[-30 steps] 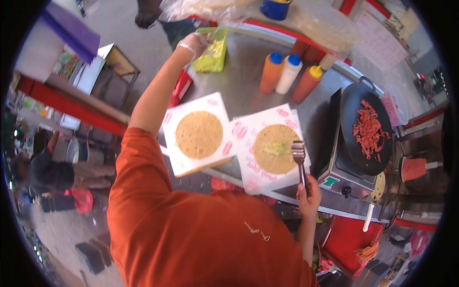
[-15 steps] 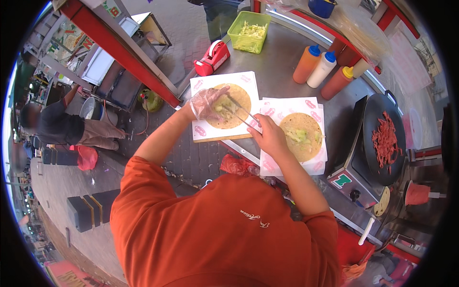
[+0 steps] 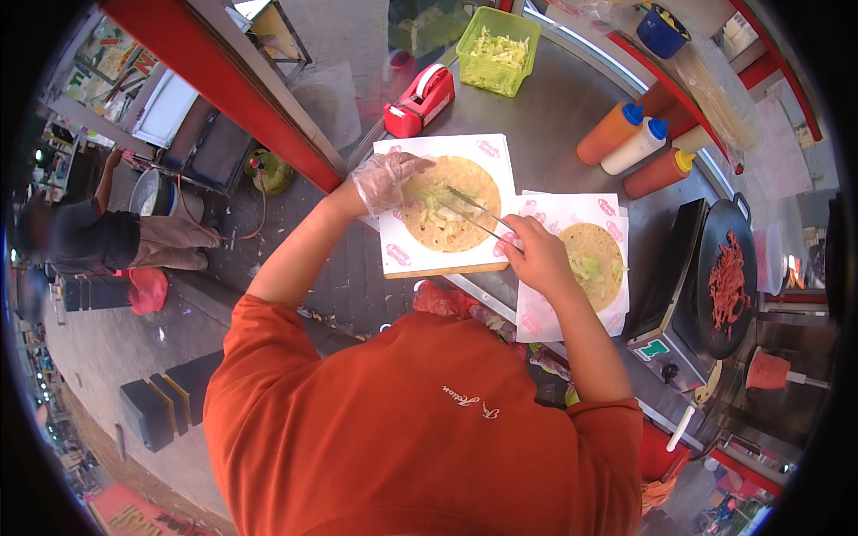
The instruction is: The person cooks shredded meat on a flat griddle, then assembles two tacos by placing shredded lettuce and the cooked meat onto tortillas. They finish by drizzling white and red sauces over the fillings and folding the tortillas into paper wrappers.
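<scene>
My right hand (image 3: pixel 540 254) grips metal tongs (image 3: pixel 487 214). Their tips rest in a heap of shredded lettuce (image 3: pixel 440 207) on a round tortilla (image 3: pixel 456 234). That tortilla lies on printed white paper (image 3: pixel 490 147) over a wooden board (image 3: pixel 447 272). My left hand (image 3: pixel 390 181), in a clear plastic glove, is at the tortilla's left edge with its fingers stretched out and nothing visible in them. Just right of it, a second tortilla (image 3: pixel 601 243) with some lettuce (image 3: pixel 585 266) on it lies on more printed paper (image 3: pixel 540 323), partly behind my right hand and wrist.
A green basket (image 3: pixel 493 79) of shredded lettuce and a red tape dispenser (image 3: pixel 420 100) stand at the back. Sauce bottles (image 3: pixel 636 146) are at back right. On the right, a black griddle pan (image 3: pixel 715 322) holds reddish meat strips (image 3: pixel 731 284). A person (image 3: pixel 94 234) stands far left.
My left hand has drawn back from over the lettuce to the tortilla's left edge. The tongs remain in the lettuce, which looks more spread out. The whole view has shifted slightly.
</scene>
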The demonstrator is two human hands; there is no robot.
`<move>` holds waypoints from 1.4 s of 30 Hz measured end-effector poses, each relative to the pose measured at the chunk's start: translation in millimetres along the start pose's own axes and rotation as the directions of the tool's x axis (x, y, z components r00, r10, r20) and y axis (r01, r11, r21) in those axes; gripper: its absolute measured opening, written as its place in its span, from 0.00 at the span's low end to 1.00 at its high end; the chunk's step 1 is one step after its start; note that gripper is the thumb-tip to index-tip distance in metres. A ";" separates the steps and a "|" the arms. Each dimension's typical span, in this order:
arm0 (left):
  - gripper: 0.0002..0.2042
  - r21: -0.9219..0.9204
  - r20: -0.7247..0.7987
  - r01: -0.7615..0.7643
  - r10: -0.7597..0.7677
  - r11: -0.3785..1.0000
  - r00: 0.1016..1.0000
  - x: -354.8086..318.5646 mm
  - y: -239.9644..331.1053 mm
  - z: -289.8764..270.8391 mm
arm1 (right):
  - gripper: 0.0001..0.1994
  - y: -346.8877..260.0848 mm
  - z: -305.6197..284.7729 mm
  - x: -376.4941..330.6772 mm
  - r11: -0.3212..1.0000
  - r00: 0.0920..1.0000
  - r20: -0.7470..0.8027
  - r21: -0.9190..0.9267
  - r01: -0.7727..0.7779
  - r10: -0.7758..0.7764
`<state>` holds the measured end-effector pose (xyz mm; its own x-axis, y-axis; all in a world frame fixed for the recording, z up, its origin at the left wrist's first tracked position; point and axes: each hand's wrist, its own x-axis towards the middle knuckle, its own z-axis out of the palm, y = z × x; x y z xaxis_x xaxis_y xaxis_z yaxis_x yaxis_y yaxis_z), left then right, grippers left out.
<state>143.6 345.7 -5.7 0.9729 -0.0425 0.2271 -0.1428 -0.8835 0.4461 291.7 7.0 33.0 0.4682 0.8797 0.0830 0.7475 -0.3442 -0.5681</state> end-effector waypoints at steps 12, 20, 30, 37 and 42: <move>0.14 -0.464 -0.425 0.196 -0.411 0.864 0.807 236.0 -32.6 -23.6 | 0.21 -26.4 -3.4 -68.2 0.971 0.973 -0.059 0.110 -0.214 0.221; 0.20 0.602 0.430 -0.123 -0.191 0.789 0.882 399.7 -171.4 31.6 | 0.20 -24.6 -19.4 -175.1 0.869 0.782 -0.394 0.321 -0.376 0.484; 0.19 0.440 0.249 0.146 -0.277 0.886 0.928 393.5 -184.5 9.9 | 0.20 -12.4 7.9 -248.6 0.460 0.368 -0.327 0.806 -0.372 0.871; 0.12 0.556 0.312 -0.098 -0.098 0.826 0.945 420.3 -210.5 29.9 | 0.19 14.9 -47.1 -242.1 0.828 0.615 -0.554 0.380 -0.414 0.561; 0.13 0.180 0.074 0.200 -0.216 0.963 0.973 379.3 -171.3 -31.4 | 0.20 34.8 -43.4 -233.9 0.815 0.637 -0.508 0.365 -0.451 0.580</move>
<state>531.4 495.6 31.2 0.9915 0.1154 0.0606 0.0903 -0.9433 0.3194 228.6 -225.0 29.4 0.9710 0.1940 0.1395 0.2260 -0.5572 -0.7990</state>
